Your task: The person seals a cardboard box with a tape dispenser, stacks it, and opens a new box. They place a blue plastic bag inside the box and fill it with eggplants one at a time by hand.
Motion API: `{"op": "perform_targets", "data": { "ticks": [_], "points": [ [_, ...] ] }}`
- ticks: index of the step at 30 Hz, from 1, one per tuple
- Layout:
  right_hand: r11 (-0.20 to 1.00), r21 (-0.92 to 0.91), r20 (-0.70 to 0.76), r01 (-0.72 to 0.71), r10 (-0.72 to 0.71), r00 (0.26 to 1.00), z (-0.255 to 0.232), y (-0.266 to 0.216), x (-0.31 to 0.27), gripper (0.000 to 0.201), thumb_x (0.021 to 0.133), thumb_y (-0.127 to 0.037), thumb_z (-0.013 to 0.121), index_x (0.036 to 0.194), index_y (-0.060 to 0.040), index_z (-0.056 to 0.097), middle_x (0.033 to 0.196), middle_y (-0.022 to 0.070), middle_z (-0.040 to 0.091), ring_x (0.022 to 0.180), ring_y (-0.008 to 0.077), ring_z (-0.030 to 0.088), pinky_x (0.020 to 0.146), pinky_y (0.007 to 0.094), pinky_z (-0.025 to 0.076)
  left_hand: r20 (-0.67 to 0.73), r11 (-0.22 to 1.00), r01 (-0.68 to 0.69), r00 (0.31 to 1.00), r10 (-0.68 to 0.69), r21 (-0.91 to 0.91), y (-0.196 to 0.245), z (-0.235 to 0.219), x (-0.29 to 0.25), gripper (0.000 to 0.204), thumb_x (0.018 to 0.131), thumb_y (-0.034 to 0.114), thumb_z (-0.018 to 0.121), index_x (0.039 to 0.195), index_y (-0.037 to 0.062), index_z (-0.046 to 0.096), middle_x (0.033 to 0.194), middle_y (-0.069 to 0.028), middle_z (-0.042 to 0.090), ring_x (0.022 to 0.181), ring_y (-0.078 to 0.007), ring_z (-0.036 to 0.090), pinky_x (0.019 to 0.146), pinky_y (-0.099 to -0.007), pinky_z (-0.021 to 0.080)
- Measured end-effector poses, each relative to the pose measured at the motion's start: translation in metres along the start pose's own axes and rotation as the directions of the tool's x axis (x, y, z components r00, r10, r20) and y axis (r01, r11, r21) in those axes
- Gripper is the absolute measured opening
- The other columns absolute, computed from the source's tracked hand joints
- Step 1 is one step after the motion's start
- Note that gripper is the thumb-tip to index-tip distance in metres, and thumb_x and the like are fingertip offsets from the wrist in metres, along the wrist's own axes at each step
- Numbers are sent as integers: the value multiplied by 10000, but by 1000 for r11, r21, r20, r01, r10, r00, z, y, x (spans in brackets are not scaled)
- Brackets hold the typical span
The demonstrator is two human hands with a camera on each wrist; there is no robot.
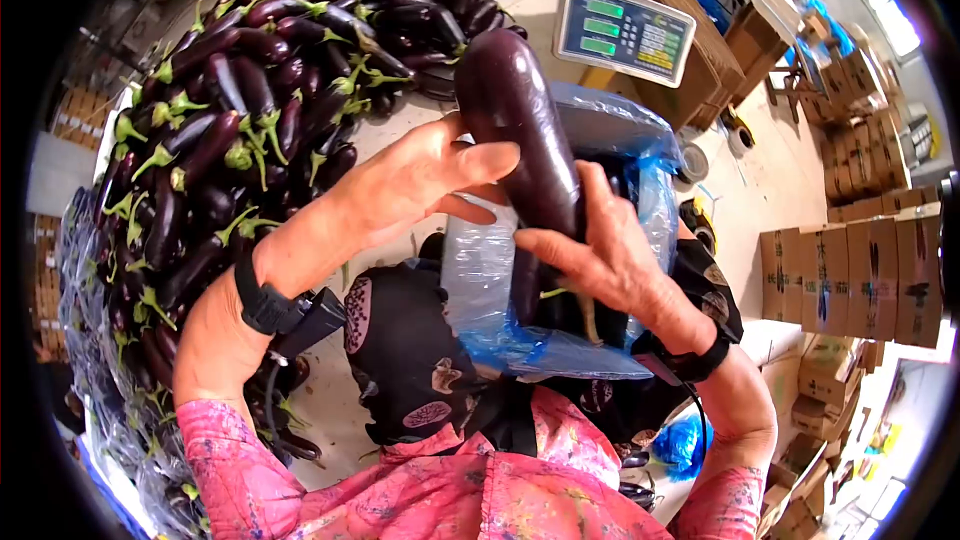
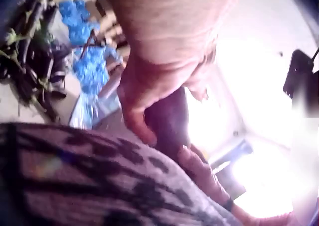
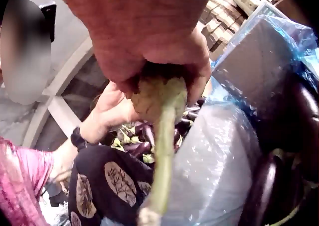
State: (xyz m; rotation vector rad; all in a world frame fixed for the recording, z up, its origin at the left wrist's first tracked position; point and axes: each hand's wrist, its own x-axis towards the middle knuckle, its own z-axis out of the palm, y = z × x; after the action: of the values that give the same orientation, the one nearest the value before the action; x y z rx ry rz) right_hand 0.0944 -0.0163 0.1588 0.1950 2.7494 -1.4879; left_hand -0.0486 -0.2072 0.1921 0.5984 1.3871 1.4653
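Both hands hold one large dark purple eggplant [image 1: 520, 110] over a box [image 1: 475, 275] lined with clear blue plastic. The left hand [image 1: 425, 175] is at its rounded upper part, thumb across the front and other fingers partly hidden. In the left wrist view, that hand's thumb and fingers lie around the eggplant [image 2: 169, 116]. The right hand [image 1: 615, 250] grips the lower, stem end. A long green stem [image 3: 163, 156] sticks out below the right hand in the right wrist view. More eggplants [image 3: 264, 186] lie inside the box.
A big heap of eggplants [image 1: 215, 135] spreads over the left side. Beyond the box stands a scale display [image 1: 625, 35] with green readouts, beside a cardboard box [image 1: 670, 0]. Stacked cartons [image 1: 850, 280] line the right. Blue plastic [image 1: 680, 445] lies near the right elbow.
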Motion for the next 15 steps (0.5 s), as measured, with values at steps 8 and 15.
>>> {"op": "perform_targets", "data": {
  "ticks": [8,15],
  "points": [
    [999,46,69,-7,3,998,16,52,-16,872,832,-346,798,1398,50,266,992,247,681,852,344,708,738,386,563,-22,960,204,979,-204,193,-15,12,64,673,845,431,707,1348,45,482,1182,-126,624,1055,-236,652,765,-363,576],
    [982,-173,341,-74,130,931,-35,105,-28,605,854,-332,763,1295,23,549,1236,229,564,1104,372,610,891,420,526,7,931,122,991,-133,344,-17,27,97,697,803,401,732,1311,-6,485,1101,-132,651,949,-222,686,658,-337,596]
  ]
}}
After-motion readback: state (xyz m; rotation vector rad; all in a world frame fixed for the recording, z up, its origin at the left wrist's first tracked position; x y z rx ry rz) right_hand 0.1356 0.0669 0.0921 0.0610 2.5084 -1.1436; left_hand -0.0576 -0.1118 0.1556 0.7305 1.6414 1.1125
